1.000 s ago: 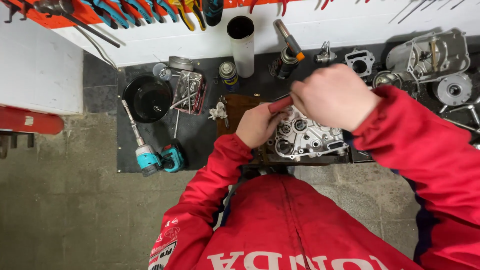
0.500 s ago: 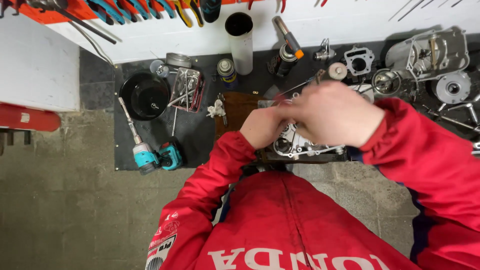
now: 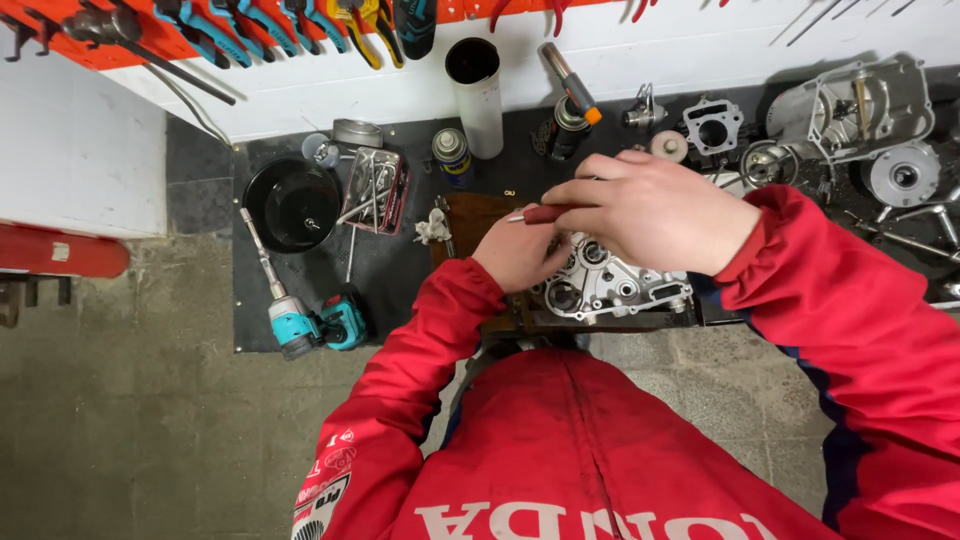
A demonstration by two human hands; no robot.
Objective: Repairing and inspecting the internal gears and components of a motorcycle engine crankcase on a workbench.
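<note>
Engine case: silver casting on bench before the person. Right hand fingers closed round red-handled tool; left hand fingers curled, steadying case. Best kept braced, tool aligned squarely.

There were one cordless driver, one black bowl, one white tube, perhaps two spray cans.
</note>
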